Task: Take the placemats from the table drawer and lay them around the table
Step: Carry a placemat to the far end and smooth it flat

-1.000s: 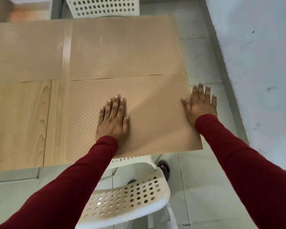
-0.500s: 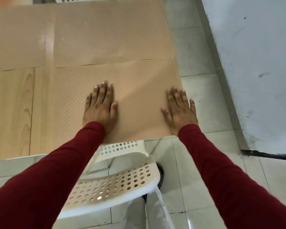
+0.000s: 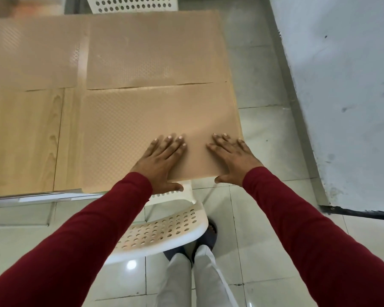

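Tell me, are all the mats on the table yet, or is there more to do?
Two placemats already lie flat at the far side: far left placemat and far right placemat. A third, the near placemat, is being set now, with the left hand and right hand flat on its near edge. The bare wood at the near left has no mat yet.

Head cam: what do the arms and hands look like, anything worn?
Both arms wear plain dark red long sleeves, the left sleeve and the right sleeve, ending at the wrists. The left hand and right hand are bare: no gloves, rings or watch visible.
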